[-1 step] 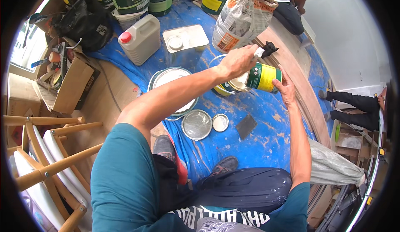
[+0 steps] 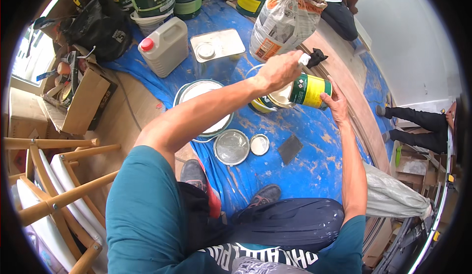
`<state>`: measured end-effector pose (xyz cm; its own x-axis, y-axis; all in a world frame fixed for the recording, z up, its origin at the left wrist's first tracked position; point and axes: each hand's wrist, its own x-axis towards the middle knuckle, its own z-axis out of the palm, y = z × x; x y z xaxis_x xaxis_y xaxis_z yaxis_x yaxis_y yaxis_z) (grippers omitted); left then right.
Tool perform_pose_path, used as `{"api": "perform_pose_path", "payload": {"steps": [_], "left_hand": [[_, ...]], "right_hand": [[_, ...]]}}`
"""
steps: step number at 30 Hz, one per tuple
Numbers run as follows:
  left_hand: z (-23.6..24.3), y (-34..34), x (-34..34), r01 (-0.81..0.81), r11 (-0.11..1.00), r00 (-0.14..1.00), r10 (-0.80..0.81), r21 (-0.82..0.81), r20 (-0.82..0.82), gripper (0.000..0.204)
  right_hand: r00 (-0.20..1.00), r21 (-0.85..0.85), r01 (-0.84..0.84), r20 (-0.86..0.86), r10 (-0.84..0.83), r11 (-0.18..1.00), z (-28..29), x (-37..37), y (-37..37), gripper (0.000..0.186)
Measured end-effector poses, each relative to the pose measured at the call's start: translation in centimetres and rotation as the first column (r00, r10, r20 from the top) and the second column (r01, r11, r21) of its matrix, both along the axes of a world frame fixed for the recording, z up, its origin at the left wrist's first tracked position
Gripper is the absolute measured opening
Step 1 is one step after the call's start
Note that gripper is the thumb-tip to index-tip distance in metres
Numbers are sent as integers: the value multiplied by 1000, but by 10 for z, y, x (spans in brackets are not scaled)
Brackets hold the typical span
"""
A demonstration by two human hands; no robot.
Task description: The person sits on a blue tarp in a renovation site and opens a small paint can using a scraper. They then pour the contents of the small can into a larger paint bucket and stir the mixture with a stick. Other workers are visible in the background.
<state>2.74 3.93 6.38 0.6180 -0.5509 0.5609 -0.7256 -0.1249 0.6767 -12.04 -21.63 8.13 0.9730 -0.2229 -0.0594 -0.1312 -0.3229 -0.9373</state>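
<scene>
Barely anything has moved since the earlier frame beyond a tiny shift of the view, the can staying tipped on its side with its mouth over the bucket. The right hand grasps the can near its base, above the blue sheet, well in from the sheet's left edge. The left hand is clenched around a white piece, its kind unclear, above the bucket.
</scene>
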Motion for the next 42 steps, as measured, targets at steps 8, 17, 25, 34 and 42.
{"api": "perform_pose_path", "payload": {"steps": [8,17,25,34,42], "left_hand": [[20,15,3,-114,966,991,95,-231,-95,17],[-24,5,-6,-133,985,946,95,-106,-310,18],[27,12,-3,5,999,986,-13,-53,-165,20],[17,7,-2,1,997,999,-5,-78,-47,20],[-19,22,-2,-24,998,999,22,-50,-27,19]], "right_hand": [[1000,2,-1,17,1,1000,-2,-3,-3,99],[1000,-8,-12,23,12,1000,-1,-2,2,98],[999,-8,5,35,-5,1000,-2,-4,-2,97],[1000,-35,9,24,-8,999,-1,-4,-2,97],[1000,-166,-7,20,10,986,5,12,28,88]]}}
